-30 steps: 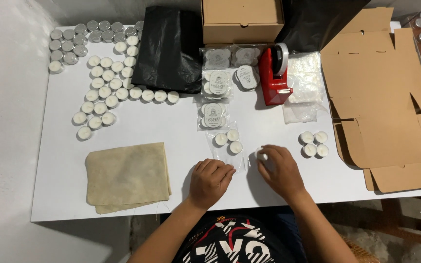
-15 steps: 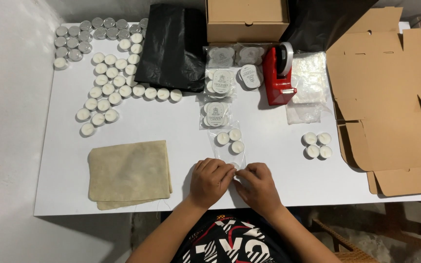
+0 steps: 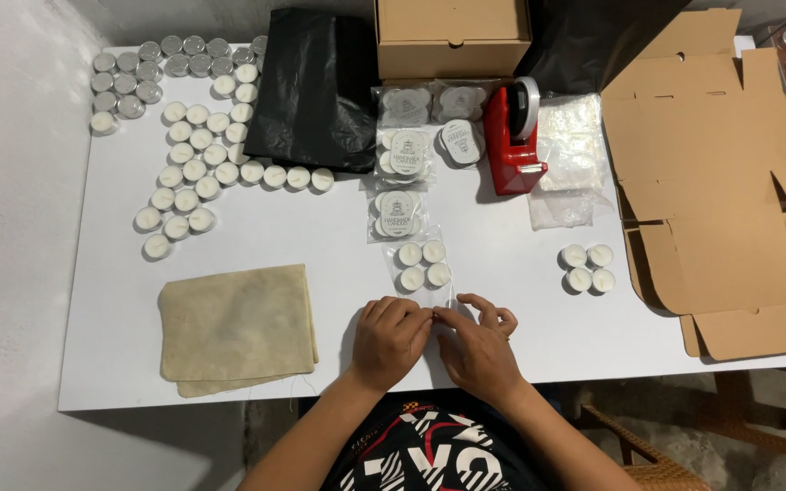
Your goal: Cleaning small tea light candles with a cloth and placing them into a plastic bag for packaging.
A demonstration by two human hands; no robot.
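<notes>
My left hand [image 3: 391, 340] and my right hand [image 3: 478, 347] meet fingertip to fingertip near the front edge of the white table [image 3: 338, 236]. Both pinch the near end of a clear plastic bag [image 3: 422, 266] that holds several white tealight candles. The bag lies flat just beyond my fingers. Another small group of tealights [image 3: 588, 268] sits loose to the right. Sealed candle packs with round labels [image 3: 399, 214] lie in a row farther back.
A folded beige cloth [image 3: 238, 325] lies at the front left. Many loose tealights [image 3: 195, 159] cover the back left. A black bag [image 3: 313, 86], a closed cardboard box [image 3: 452, 36], a red tape dispenser [image 3: 513, 136], clear bags [image 3: 570, 150] and flattened cardboard [image 3: 720, 173] are behind and right.
My right hand has moved left from the table's right-middle and joined my left hand at the clear bag's near end. The left hand has barely shifted.
</notes>
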